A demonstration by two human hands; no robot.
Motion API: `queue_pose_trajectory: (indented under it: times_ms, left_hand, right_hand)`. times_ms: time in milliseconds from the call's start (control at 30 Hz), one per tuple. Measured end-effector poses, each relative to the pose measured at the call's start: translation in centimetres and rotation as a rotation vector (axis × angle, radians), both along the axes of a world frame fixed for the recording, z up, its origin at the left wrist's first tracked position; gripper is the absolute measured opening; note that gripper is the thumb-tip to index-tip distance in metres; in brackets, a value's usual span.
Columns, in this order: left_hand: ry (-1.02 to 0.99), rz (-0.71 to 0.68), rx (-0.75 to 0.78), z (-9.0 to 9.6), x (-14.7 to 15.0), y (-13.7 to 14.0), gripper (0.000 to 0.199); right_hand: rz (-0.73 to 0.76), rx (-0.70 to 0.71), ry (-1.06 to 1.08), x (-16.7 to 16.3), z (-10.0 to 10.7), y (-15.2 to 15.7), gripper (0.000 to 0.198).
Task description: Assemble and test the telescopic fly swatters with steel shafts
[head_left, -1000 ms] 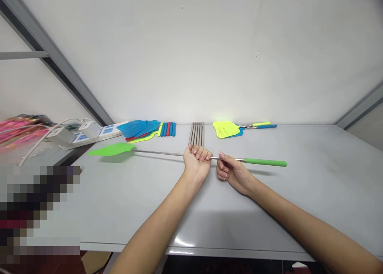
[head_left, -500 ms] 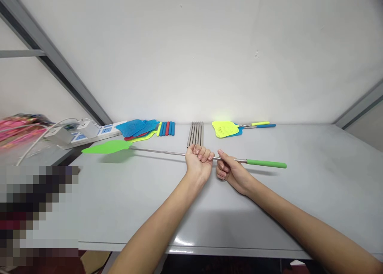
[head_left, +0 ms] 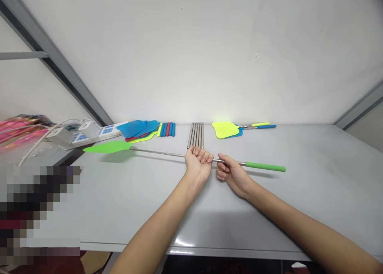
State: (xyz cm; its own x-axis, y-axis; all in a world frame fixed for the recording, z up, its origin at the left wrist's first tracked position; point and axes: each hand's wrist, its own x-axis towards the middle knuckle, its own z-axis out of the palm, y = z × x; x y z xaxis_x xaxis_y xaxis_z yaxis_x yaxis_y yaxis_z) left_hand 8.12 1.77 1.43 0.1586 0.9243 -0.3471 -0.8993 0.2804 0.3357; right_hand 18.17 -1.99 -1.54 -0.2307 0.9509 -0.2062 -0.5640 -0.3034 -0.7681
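- A green fly swatter (head_left: 158,151) is held lengthwise in front of the person, just above the grey table (head_left: 314,194), on which its shadow is cast.
- The rod is gripped near its middle by the left hand (head_left: 198,164), whose fingers are curled closed around the metal.
- The rod is also clasped by the right hand (head_left: 233,174), with the thumb laid along it and the fingers curled, near the green handle (head_left: 265,167).
- The two hands are set close together, separated by a narrow gap.
- The green head (head_left: 108,147) is pointed to the left.
- A row of metal tubes (head_left: 196,135) is laid just beyond the left hand.
- Farther left, short coloured grips (head_left: 168,129) are lined up beside stacked swatter heads (head_left: 134,128).
- Beyond the right hand, a yellow swatter (head_left: 224,130) is laid partly over a blue swatter (head_left: 265,126).
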Motion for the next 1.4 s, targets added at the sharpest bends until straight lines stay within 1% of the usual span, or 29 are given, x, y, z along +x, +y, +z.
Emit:
queue_pose_trajectory:
  times_ms: [200, 467, 767, 1100, 1400]
  left_hand:
    - [0.030, 0.035, -0.019, 0.7, -0.1, 0.3, 0.032]
    - [0.039, 0.053, -0.095, 0.6, -0.2, 1.0, 0.030]
    - [0.033, 0.093, -0.095, 0.8, -0.6, 1.3, 0.028]
    - [0.040, 0.115, -0.084, 1.0, -1.7, 1.7, 0.032]
    - [0.037, 0.088, -0.012, 1.3, -2.7, 2.0, 0.032]
  right_hand:
    - [-0.035, -0.058, 0.014, -0.3, 0.2, -0.1, 0.035]
    - [-0.031, -0.072, 0.011, -0.1, 0.1, 0.3, 0.033]
    - [-0.013, -0.046, 0.017, 0.1, 0.6, 0.2, 0.033]
    - [-0.007, -0.021, 0.013, 0.3, 1.0, 0.1, 0.032]
    - [-0.014, 0.006, 0.001, 0.6, 1.4, 0.1, 0.031]
